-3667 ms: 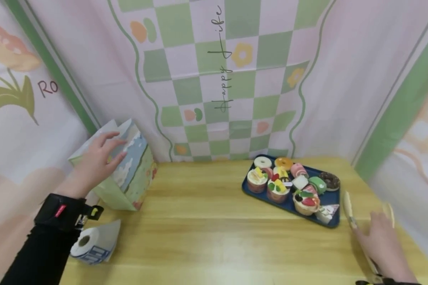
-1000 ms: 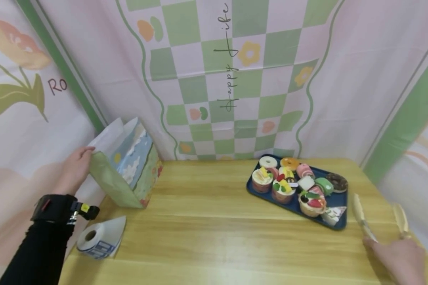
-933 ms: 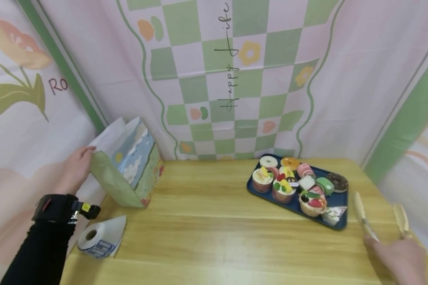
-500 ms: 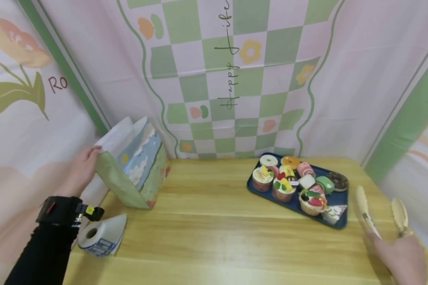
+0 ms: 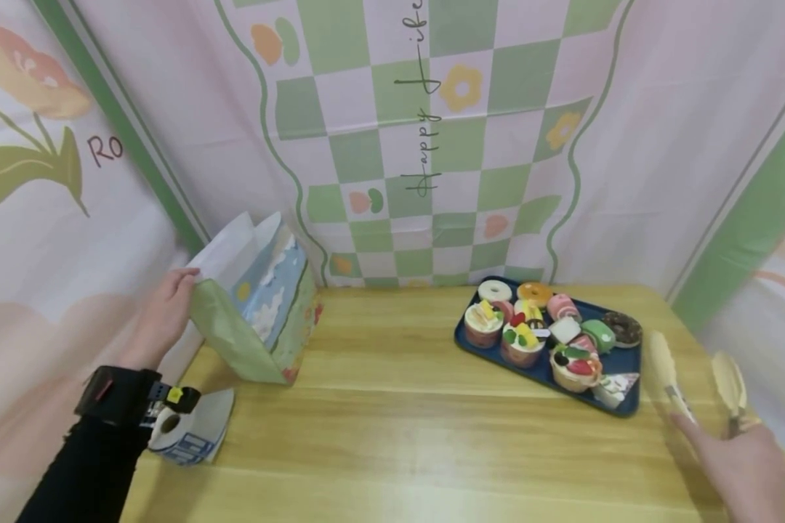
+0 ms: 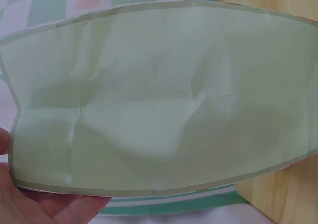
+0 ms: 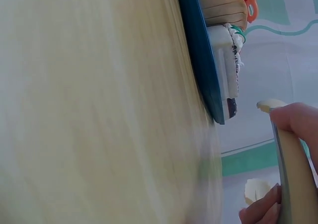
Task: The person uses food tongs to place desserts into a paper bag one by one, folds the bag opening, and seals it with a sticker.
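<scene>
My left hand (image 5: 160, 316) grips a paper gift bag (image 5: 235, 338) at its upper near corner, thumb and fingers on either side of the edge. The bag stands with its top spread apart, and its plain green side panel (image 6: 149, 95) fills the left wrist view. At the far right, my right hand (image 5: 746, 465) holds food tongs (image 5: 663, 367) with cream-coloured tips set wide apart and nothing between them. Left of the tongs lies a dark blue tray (image 5: 621, 359) crowded with toy pastries, including cupcakes (image 5: 522, 347), a chocolate doughnut (image 5: 623, 329) and a cake slice (image 5: 613, 389).
A roll of labels (image 5: 183, 443) with a loose end sits on the wooden table (image 5: 379, 428), close to my left wrist. Printed curtains (image 5: 340, 102) enclose the table at the back and sides. The bag is near the left curtain.
Earlier my left hand hovered over the bag; it then gripped the bag's edge, and the bag has moved right. My right hand has taken up the tongs, whose tips have risen slightly.
</scene>
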Motion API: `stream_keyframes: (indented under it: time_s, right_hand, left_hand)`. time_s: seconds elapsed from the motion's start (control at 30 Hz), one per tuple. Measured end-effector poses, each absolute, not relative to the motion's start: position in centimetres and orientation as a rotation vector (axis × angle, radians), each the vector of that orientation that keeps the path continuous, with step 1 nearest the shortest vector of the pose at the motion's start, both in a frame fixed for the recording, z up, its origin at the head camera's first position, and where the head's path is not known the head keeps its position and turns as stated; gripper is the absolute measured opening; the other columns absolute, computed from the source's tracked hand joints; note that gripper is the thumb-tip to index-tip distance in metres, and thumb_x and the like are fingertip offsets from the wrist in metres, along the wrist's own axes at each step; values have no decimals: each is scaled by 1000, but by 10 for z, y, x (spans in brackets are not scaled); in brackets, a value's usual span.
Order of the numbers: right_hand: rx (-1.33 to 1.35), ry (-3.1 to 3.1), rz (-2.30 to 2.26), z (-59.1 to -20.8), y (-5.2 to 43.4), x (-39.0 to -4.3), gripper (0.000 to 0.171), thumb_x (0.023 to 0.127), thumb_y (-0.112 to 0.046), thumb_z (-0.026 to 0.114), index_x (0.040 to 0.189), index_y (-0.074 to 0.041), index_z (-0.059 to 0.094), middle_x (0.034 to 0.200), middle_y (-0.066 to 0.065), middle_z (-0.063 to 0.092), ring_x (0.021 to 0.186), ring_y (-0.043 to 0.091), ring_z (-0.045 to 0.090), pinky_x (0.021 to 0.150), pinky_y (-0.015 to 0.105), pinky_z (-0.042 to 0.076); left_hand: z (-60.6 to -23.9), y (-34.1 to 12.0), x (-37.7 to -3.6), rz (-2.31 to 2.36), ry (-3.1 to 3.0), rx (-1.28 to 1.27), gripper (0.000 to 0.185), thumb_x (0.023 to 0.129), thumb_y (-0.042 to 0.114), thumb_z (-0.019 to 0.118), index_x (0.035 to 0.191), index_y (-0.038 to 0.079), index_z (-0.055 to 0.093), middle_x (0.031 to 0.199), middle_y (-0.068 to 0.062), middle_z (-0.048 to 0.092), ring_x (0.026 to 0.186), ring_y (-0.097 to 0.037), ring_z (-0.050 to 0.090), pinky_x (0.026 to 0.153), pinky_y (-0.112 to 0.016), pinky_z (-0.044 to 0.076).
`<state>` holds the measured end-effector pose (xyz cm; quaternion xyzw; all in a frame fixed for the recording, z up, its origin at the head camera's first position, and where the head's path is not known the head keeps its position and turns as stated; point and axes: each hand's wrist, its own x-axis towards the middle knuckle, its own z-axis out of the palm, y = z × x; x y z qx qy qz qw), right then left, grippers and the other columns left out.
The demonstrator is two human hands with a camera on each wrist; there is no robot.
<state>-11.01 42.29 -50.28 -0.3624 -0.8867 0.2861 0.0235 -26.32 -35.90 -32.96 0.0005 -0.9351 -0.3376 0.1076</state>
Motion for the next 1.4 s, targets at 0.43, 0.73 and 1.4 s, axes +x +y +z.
stream_keyframes:
  time_s: [0.43,0.73,1.4]
  right_hand:
    - [-1198,-2767,909,-505,428,-110,114,80,-78,54,124,25,32,96,42,49,77,49,56,59,44,40]
    - [-1152,-2788,901,-504,428,-110,110,81,-76,54,122,24,36,94,42,53,78,48,58,65,50,43]
    - [-1004,-2819,848,-475,403,-106,78,84,-72,55,94,5,47,76,22,59,71,36,59,55,34,37]
  left_hand:
    - [-329,-334,-259,-1023,-2768,-61,61,105,48,19,152,11,32,158,-23,29,143,-49,27,111,-66,23]
    - [-329,-315,-255,-991,-2749,-134,57,106,43,22,148,9,39,155,-21,36,139,-44,37,105,-59,33]
    - [-331,-278,-243,-1018,-2752,-288,56,107,43,24,148,8,38,154,-22,37,142,-44,34,112,-62,28]
